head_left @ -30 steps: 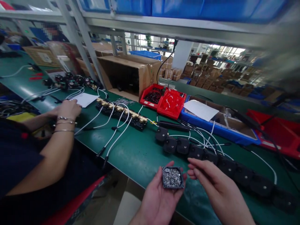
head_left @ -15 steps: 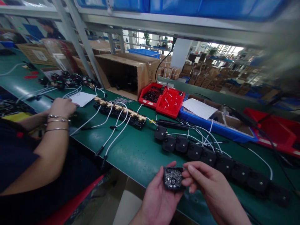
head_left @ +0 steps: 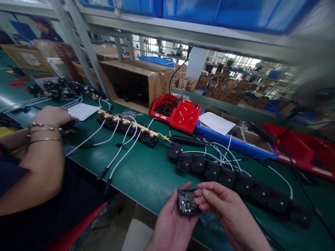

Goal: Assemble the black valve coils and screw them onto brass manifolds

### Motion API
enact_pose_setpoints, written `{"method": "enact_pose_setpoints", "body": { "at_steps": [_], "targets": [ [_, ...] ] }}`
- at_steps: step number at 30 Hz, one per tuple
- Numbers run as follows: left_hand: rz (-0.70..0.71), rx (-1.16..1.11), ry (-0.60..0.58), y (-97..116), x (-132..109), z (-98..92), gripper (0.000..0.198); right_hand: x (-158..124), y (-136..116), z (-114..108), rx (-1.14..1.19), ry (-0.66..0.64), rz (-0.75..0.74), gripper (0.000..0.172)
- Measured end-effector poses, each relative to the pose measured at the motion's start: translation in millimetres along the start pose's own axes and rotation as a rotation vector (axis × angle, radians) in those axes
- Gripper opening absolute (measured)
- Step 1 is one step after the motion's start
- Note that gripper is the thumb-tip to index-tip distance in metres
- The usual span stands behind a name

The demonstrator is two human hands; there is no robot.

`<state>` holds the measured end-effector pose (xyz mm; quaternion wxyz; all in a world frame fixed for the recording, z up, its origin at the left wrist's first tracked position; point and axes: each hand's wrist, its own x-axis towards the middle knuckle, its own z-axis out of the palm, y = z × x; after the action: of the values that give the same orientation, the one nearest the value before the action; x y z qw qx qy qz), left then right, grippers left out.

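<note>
In my left hand [head_left: 172, 219] rests a small black square case [head_left: 185, 202] filled with tiny silvery screws. The palm faces up beneath it, with the thumb and fingers curled round its sides. My right hand [head_left: 220, 205] is at the case's right edge, fingertips drawn together over the screws. What those fingertips pinch, if anything, is too small to make out. Just beyond my hands, a row of black square housings [head_left: 212, 170] with white cables runs along the green bench.
Left of centre lies a row of brass fittings [head_left: 125, 121] on black parts, trailing white cables. Behind stand red bins [head_left: 184, 116], a blue compartmented tray [head_left: 235, 144] and an open cardboard box [head_left: 162, 82]. A co-worker's arm [head_left: 47, 153] reaches in at the left. A metal shelf crosses overhead.
The view has shifted, so the bench things sit further left. My right fingertips have moved further in over the screws in the case. The co-worker's hand stays by the white paper.
</note>
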<state>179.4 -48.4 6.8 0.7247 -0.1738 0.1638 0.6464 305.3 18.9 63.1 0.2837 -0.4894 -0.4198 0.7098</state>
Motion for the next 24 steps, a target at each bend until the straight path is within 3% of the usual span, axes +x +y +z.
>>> {"method": "enact_pose_setpoints", "body": {
  "at_steps": [10,18,24],
  "targets": [
    [-0.002,0.048,0.038,14,11,4.3,0.055,37,-24,-19,-0.638,0.133,-0.38,0.03],
    [-0.045,0.006,0.021,18,20,3.9,0.056,70,-39,-20,-1.044,0.093,-0.667,0.018],
    [-0.071,-0.008,0.025,22,25,-1.2,0.056,84,-44,-18,-1.1,0.058,-0.609,0.021]
  ]
}}
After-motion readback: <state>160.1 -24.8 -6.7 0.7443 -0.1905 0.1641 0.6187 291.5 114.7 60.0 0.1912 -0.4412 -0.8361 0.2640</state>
